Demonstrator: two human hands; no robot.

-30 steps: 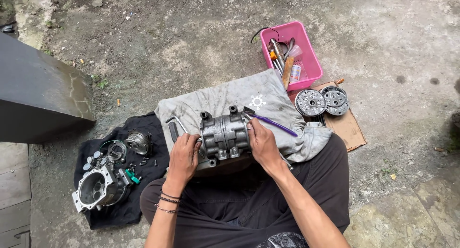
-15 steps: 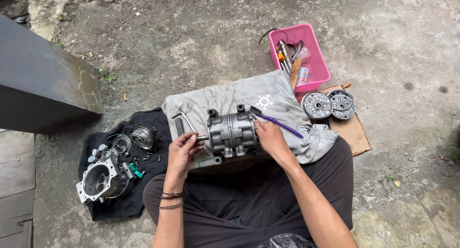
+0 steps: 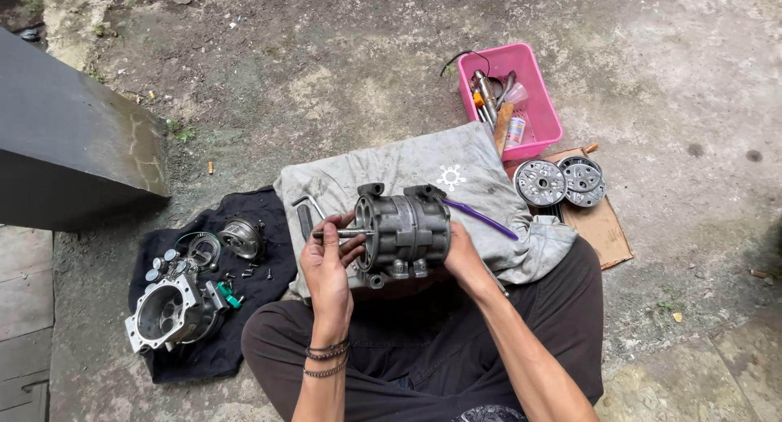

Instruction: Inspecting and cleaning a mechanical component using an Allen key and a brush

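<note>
You've lifted the grey ribbed compressor body [image 3: 405, 230] off the grey cloth [image 3: 423, 165]; your right hand [image 3: 460, 255] cups its end, your left hand [image 3: 326, 263] grips its shaft [image 3: 342, 233]. At 1 o'clock, a pink basket [image 3: 544, 112] holds tools. Bare concrete floor [image 3: 326, 55] all round.

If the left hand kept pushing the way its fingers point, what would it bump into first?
Probably the grey metal housing. The left hand pinches a thin metal rod aimed at its near end face, and the right hand steadies the far side. Depth is hard to judge.
</note>
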